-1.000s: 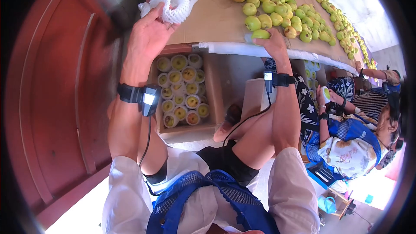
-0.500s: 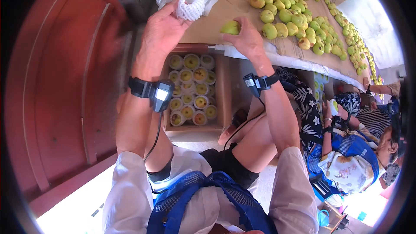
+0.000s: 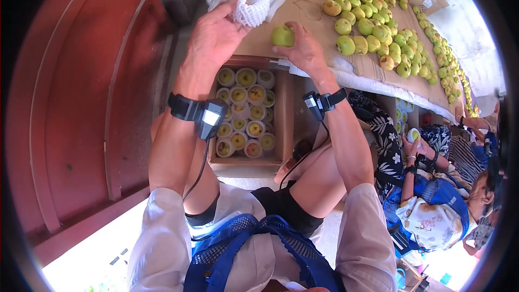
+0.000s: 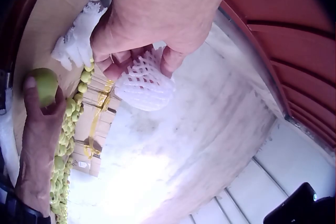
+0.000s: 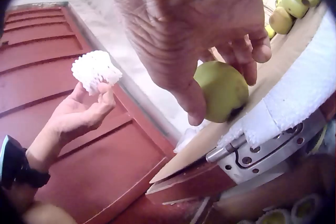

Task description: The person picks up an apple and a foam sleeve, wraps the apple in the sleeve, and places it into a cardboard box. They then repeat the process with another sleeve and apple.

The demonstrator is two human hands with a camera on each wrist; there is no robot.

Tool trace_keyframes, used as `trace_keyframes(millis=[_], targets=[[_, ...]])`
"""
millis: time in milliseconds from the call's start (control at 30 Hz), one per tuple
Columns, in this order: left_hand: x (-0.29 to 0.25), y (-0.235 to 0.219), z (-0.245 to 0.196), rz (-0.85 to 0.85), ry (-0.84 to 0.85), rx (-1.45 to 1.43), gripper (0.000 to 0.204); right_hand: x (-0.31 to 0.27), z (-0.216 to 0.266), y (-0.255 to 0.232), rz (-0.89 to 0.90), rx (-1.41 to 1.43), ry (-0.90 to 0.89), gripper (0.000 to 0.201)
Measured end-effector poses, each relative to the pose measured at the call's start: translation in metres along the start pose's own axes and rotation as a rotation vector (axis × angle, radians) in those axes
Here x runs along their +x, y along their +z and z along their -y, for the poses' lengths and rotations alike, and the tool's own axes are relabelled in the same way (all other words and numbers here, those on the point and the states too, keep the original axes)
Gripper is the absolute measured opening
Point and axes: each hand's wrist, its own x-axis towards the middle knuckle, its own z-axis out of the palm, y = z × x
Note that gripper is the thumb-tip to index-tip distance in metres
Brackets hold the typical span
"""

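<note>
In the head view my left hand (image 3: 216, 38) holds up a white foam net sleeve (image 3: 252, 5), its mouth spread into a ring. The left wrist view shows fingers and thumb pinching this foam sleeve (image 4: 144, 87) at its edge. My right hand (image 3: 308, 53) grips a green apple (image 3: 282, 36) between thumb and fingers, just right of the left hand, over the near edge of the cardboard-covered table (image 3: 308, 13). A dark spot shows on the underside of the apple (image 5: 223, 91) in the right wrist view. More foam sleeves (image 4: 79, 37) lie past my left hand.
Below the table edge stands a cardboard box (image 3: 283, 124) of apples in foam sleeves. A heap of loose apples (image 3: 373, 30) covers the table's right side. A red door (image 3: 81, 103) stands at left. Another person (image 3: 432, 211) sits at right, holding a wrapped apple (image 3: 413, 135).
My right hand has taken the apple from beside the heap and brought it left, toward the left hand. The left hand keeps the foam sleeve; the whole view has shifted somewhat.
</note>
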Motion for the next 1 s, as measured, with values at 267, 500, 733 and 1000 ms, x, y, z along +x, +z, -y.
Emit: trace_keyframes(millis=[267, 500, 733, 1000], targets=[[0.002, 0.005, 0.004, -0.003, 0.023, 0.037, 0.045, 0.004, -0.005, 0.001, 0.02, 0.079, -0.001, 0.079], [-0.003, 0.017, 0.005, 0.011, -0.007, 0.081, 0.043, 0.01, -0.018, 0.003, 0.049, 0.261, 0.007, 0.08], [0.0, 0.016, 0.015, 0.052, -0.07, 0.112, 0.047, 0.005, -0.004, -0.028, -0.012, 0.642, 0.051, 0.065], [0.0, 0.01, 0.028, 0.234, -0.165, 0.204, 0.051, -0.009, 0.023, -0.044, 0.404, 1.598, 0.019, 0.048]])
